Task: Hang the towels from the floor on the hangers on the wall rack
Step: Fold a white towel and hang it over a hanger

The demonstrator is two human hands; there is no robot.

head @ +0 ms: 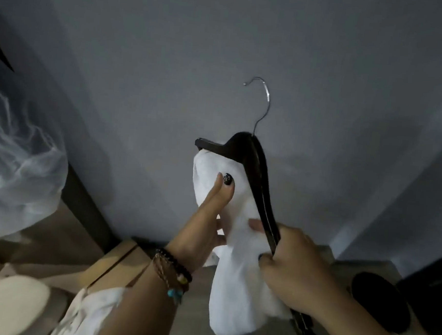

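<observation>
Towel (pixel 235 262), white, hangs bunched through a dark hanger (pixel 256 175) held up before the grey wall (pixel 252 36). Left hand (pixel 210 214) lies on the towel, thumb and fingers pinching its cloth. Right hand (pixel 294 267) grips the hanger's lower arm together with the towel.

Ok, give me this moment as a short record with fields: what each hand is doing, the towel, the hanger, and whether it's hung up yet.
left hand: left hand pinches the white towel near its upper part, thumb on the cloth
right hand: right hand grips the lower arm of the black hanger, with towel bunched in the same grip
towel: draped through the hanger, hanging down in a bunch
hanger: held up tilted in front of the grey wall, metal hook free
hung on rack: not yet; no rack in view
</observation>
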